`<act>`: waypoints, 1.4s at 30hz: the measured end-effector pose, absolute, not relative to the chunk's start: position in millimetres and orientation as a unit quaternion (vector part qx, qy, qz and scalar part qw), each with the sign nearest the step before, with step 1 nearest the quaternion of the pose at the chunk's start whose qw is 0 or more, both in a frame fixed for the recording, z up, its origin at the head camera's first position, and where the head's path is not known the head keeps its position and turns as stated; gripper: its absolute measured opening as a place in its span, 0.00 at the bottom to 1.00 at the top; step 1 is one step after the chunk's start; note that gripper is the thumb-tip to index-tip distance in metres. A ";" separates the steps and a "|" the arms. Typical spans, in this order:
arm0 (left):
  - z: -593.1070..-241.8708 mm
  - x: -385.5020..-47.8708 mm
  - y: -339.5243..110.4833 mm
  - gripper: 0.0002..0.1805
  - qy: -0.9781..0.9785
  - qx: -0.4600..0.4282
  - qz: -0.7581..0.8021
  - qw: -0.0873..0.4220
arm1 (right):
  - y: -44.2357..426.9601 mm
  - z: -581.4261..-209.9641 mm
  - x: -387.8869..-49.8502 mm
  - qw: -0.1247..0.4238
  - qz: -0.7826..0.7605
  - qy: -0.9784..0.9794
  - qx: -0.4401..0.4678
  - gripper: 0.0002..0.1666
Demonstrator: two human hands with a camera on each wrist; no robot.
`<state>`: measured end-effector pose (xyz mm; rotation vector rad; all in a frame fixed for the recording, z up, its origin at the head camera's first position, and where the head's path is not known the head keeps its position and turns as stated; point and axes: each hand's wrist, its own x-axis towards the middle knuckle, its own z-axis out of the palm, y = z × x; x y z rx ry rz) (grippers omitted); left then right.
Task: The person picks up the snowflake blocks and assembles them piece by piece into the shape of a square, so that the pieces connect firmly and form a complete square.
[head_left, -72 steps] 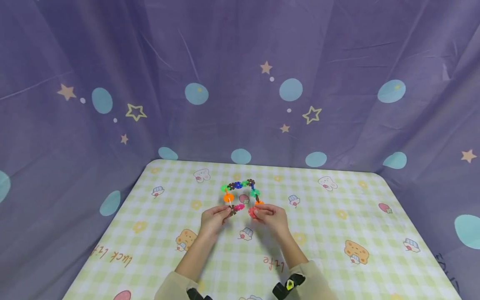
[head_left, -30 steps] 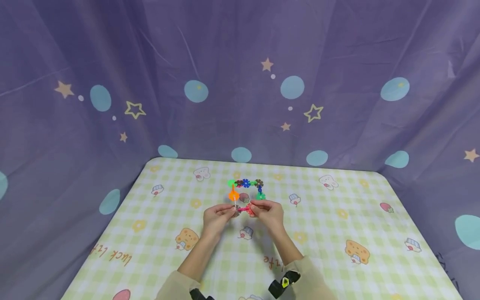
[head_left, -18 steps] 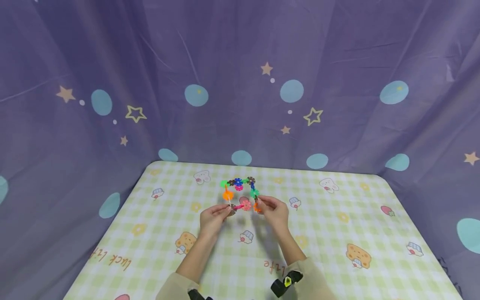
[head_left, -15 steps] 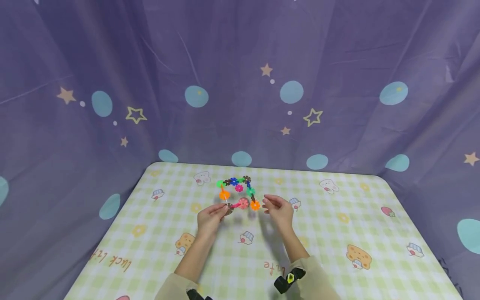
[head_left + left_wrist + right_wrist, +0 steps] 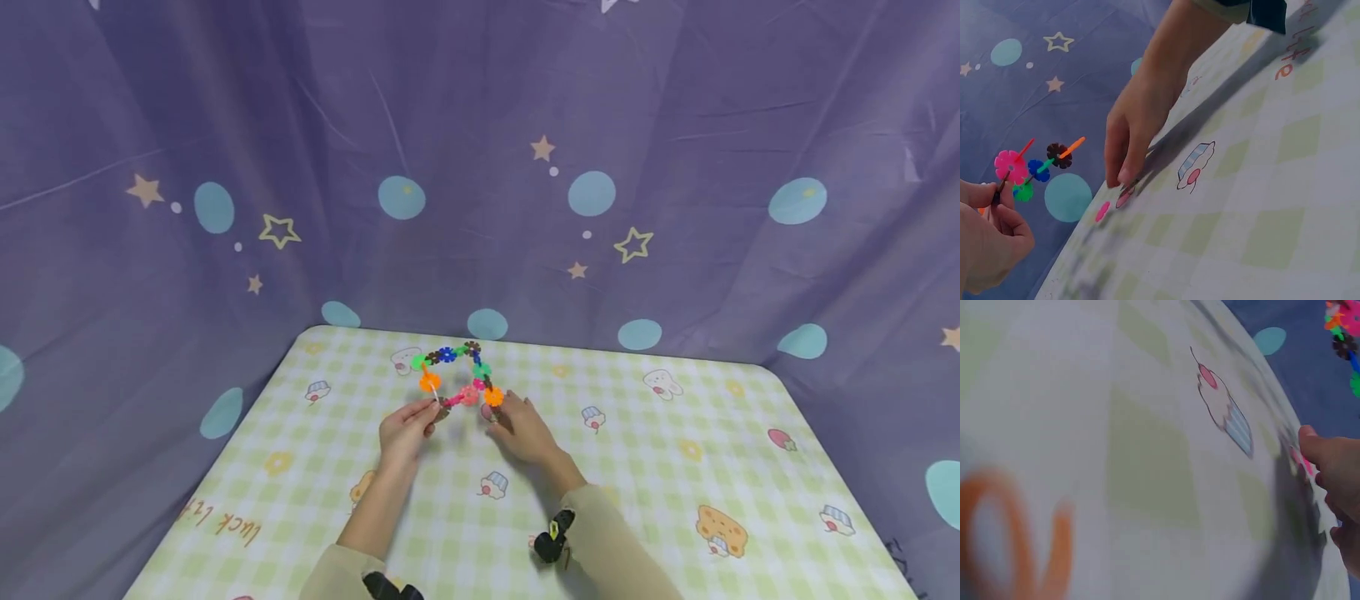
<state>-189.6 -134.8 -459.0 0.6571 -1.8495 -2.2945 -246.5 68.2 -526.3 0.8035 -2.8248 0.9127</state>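
Note:
My left hand (image 5: 405, 433) pinches a brown notched snowflake disc (image 5: 1000, 194) between thumb and fingers. From it rises a chain of interlocked plastic snowflake discs (image 5: 447, 355), bent into a frame-like loop above the table. A coral-red disc (image 5: 468, 395) ends one side and an orange disc (image 5: 492, 397) the other, with a gap between them. Low over the table, my right hand (image 5: 525, 429) holds nothing visible, its fingers pointing downward. Just beyond its fingertips, a loose pink disc (image 5: 1102, 211) lies on the cloth; the left wrist view shows them apart.
A green checked cloth (image 5: 637, 467) printed with cupcakes, rabbits and flowers covers the table. Purple curtains (image 5: 480, 125) stand behind and at both sides. Black straps (image 5: 553, 537) circle the wrists over beige sleeves.
The coral-red disc was fitted beside the pink one. My right hand released the chain, drew away, then lowered toward the loose pink disc. My left hand carried the chain leftward.

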 end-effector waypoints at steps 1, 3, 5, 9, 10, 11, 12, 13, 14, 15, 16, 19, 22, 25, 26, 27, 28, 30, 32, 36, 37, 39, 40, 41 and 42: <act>-458.7 -190.1 -135.7 0.14 -0.613 0.221 -0.756 0.059 | 63.0 -526.7 -248.4 0.030 0.284 -0.922 0.263 0.18; -457.8 -191.2 -136.9 0.15 -0.613 0.226 -0.755 0.055 | 53.5 -527.1 -252.0 0.027 0.267 -0.927 0.262 0.17; -457.1 -192.3 -137.5 0.16 -0.613 0.232 -0.754 0.052 | 46.4 -527.0 -255.5 0.027 0.255 -0.931 0.259 0.19; -456.4 -194.1 -137.4 0.16 -0.611 0.235 -0.755 0.043 | 40.3 -526.7 -260.0 0.033 0.245 -0.935 0.253 0.22; -456.2 -194.0 -137.2 0.16 -0.610 0.235 -0.755 0.040 | 40.6 -526.8 -260.2 0.032 0.244 -0.936 0.252 0.24; -456.1 -193.9 -137.2 0.15 -0.611 0.234 -0.756 0.039 | 41.4 -527.1 -260.0 0.029 0.243 -0.937 0.251 0.24; -456.2 -193.8 -137.3 0.15 -0.609 0.233 -0.757 0.038 | 42.7 -527.4 -259.0 0.026 0.244 -0.937 0.250 0.24; -455.8 -192.8 -136.5 0.15 -0.608 0.231 -0.759 0.037 | 45.9 -528.1 -256.7 0.024 0.242 -0.937 0.249 0.24; -455.6 -192.0 -135.9 0.15 -0.608 0.229 -0.760 0.037 | 49.8 -528.6 -253.7 0.023 0.245 -0.936 0.251 0.24; -455.6 -191.2 -135.3 0.15 -0.607 0.226 -0.761 0.037 | 53.9 -528.8 -250.0 0.021 0.248 -0.935 0.251 0.25; -455.4 -190.4 -134.8 0.15 -0.606 0.224 -0.762 0.038 | 58.5 -528.8 -245.4 0.018 0.251 -0.935 0.250 0.28; -456.0 -188.9 -134.3 0.15 -0.606 0.221 -0.763 0.037 | 73.4 -529.3 -228.7 0.018 0.252 -0.934 0.252 0.36; -456.6 -185.6 -134.6 0.15 -0.610 0.218 -0.761 0.034 | 86.1 -528.2 -210.1 0.021 0.251 -0.935 0.249 0.41; -458.8 -180.9 -134.3 0.16 -0.614 0.219 -0.758 0.027 | 96.4 -526.9 -191.5 0.027 0.260 -0.934 0.245 0.39; -459.5 -179.6 -134.1 0.16 -0.617 0.219 -0.756 0.022 | 99.2 -525.7 -185.3 0.027 0.263 -0.933 0.243 0.38; -460.4 -178.6 -133.6 0.16 -0.619 0.219 -0.754 0.018 | 102.1 -524.9 -179.4 0.028 0.267 -0.932 0.242 0.38; -460.5 -178.0 -134.6 0.16 -0.620 0.220 -0.753 0.016 | 103.2 -523.5 -174.7 0.027 0.272 -0.931 0.242 0.37; -460.4 -177.2 -135.6 0.17 -0.624 0.220 -0.750 0.015 | 105.7 -521.2 -166.9 0.032 0.276 -0.928 0.247 0.35; -460.3 -176.7 -136.0 0.17 -0.625 0.220 -0.749 0.017 | 108.0 -519.5 -161.9 0.042 0.278 -0.925 0.254 0.34; -459.6 -175.4 -135.0 0.17 -0.626 0.220 -0.748 0.022 | 111.0 -515.3 -162.1 0.074 0.294 -0.918 0.257 0.27; -459.5 -174.8 -134.5 0.17 -0.626 0.221 -0.748 0.022 | 111.4 -514.3 -164.1 0.082 0.298 -0.916 0.255 0.26; -459.3 -173.7 -133.2 0.17 -0.627 0.220 -0.747 0.022 | 111.7 -512.2 -169.3 0.095 0.303 -0.915 0.249 0.23; -459.4 -173.0 -132.6 0.17 -0.626 0.220 -0.748 0.022 | 111.6 -511.3 -172.2 0.100 0.303 -0.915 0.245 0.22; -459.5 -172.4 -132.0 0.17 -0.626 0.220 -0.748 0.022 | 111.5 -510.7 -175.0 0.101 0.304 -0.916 0.241 0.21; -459.7 -171.7 -131.5 0.17 -0.626 0.220 -0.748 0.022 | 111.3 -510.6 -177.9 0.103 0.304 -0.917 0.238 0.20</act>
